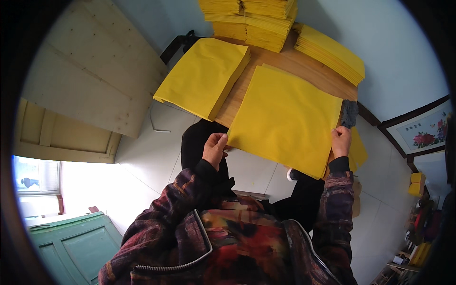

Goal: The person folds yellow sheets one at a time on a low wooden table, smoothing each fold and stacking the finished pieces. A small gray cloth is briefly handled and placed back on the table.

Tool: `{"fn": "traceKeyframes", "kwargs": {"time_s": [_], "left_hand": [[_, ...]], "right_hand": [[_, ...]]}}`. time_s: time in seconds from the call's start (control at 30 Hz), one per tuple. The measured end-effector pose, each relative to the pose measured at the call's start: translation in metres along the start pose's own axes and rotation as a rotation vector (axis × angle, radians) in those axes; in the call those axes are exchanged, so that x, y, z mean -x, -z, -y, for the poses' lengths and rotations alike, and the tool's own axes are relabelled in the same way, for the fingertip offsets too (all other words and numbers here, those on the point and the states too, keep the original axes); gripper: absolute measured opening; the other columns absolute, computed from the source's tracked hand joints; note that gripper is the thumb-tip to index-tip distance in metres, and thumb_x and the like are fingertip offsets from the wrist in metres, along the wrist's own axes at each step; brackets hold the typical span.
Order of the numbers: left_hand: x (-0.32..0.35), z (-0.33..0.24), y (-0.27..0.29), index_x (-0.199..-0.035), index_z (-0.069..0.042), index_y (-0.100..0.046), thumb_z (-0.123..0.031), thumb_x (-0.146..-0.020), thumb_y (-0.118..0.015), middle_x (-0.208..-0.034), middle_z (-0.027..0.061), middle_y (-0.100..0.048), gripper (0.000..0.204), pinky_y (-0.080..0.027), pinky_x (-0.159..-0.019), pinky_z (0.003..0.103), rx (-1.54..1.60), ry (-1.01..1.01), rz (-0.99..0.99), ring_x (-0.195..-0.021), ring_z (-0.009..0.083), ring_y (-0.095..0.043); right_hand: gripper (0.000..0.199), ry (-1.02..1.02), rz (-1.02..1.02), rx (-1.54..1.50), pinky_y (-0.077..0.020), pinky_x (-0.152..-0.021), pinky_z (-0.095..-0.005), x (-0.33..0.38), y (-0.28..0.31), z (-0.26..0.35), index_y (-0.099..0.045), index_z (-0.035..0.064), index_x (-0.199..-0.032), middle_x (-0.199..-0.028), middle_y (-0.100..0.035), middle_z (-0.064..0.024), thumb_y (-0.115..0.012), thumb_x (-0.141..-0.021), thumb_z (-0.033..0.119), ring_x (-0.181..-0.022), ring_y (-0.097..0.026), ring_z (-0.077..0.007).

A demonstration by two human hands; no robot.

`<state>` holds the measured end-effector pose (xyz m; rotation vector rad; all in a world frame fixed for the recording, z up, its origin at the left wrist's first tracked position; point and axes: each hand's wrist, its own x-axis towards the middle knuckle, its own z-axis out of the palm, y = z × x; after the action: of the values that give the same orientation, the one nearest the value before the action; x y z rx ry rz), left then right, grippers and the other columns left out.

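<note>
Bright yellow is seen on the large sheet stack [285, 118], on the second stack [204, 76] beside it and on the piled bundles [327, 52] behind, all set on a honey-brown wooden table [285, 64]. The jacket sleeves [190, 209] are patterned in mottled maroon, purple, orange and red, edged with black cuffs. A green door [76, 247], pale cream boards [90, 80] and a framed picture [422, 130] of pink flowers are shown around them.
</note>
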<state>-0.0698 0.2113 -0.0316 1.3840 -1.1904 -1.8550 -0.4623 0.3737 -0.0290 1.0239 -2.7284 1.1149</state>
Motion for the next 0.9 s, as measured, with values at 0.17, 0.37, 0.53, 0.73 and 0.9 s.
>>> {"fn": "traceKeyframes", "kwargs": {"time_s": [0.17, 0.37, 0.53, 0.73, 0.9], "left_hand": [[-0.017, 0.0, -0.005, -0.091, -0.007, -0.06, -0.024, -0.092, -0.06, -0.076, -0.0018, -0.059, 0.017, -0.042, -0.054, 0.022, -0.1, -0.08, -0.053, -0.062, 0.0077, -0.054], [-0.022, 0.003, -0.005, -0.082, -0.002, -0.059, -0.012, -0.087, -0.063, -0.074, 0.0001, -0.056, 0.012, -0.043, -0.059, 0.025, -0.11, -0.247, -0.115, -0.064, 0.0086, -0.05], [-0.015, 0.007, 0.0, -0.083, 0.001, -0.059, -0.009, -0.084, -0.063, -0.084, 0.0031, -0.058, 0.01, -0.045, -0.07, 0.026, -0.213, -0.466, -0.123, -0.076, 0.0118, -0.053], [0.0, -0.002, -0.003, -0.083, -0.001, -0.059, -0.008, -0.085, -0.062, -0.078, 0.0013, -0.058, 0.008, -0.046, -0.062, 0.024, -0.008, -0.084, -0.047, -0.066, 0.0094, -0.054], [-0.003, -0.002, -0.004, -0.083, -0.002, -0.058, -0.009, -0.087, -0.061, -0.073, 0.0011, -0.059, 0.008, -0.047, -0.057, 0.023, -0.004, -0.107, -0.044, -0.062, 0.0083, -0.054]], "right_hand": [[0.017, 0.008, -0.009, -0.023, -0.0466, -0.08, -0.0403, 0.001, 0.0, -0.002, -0.059, -0.0032, -0.077, -0.091, -0.058, -0.0167, -0.07, -0.077, 0.01, -0.091, -0.056, -0.0329], [0.017, 0.021, -0.027, -0.02, -0.0466, -0.08, -0.0413, 0.003, -0.001, -0.001, -0.061, -0.0028, -0.079, -0.093, -0.057, -0.016, -0.071, -0.078, 0.01, -0.091, -0.055, -0.0322], [0.017, 0.004, -0.043, -0.02, -0.0465, -0.081, -0.0418, 0.004, -0.001, 0.003, -0.061, -0.0027, -0.079, -0.094, -0.057, -0.015, -0.071, -0.078, 0.011, -0.091, -0.055, -0.0315], [0.017, -0.006, -0.047, -0.012, -0.0465, -0.08, -0.0409, 0.005, 0.0, 0.007, -0.06, -0.0023, -0.078, -0.093, -0.056, -0.0147, -0.072, -0.078, 0.01, -0.092, -0.055, -0.0314], [0.015, 0.006, -0.056, -0.036, -0.0465, -0.078, -0.0408, 0.006, 0.0, 0.01, -0.06, -0.0029, -0.075, -0.089, -0.057, -0.0146, -0.071, -0.077, 0.008, -0.088, -0.056, -0.0312]]}}
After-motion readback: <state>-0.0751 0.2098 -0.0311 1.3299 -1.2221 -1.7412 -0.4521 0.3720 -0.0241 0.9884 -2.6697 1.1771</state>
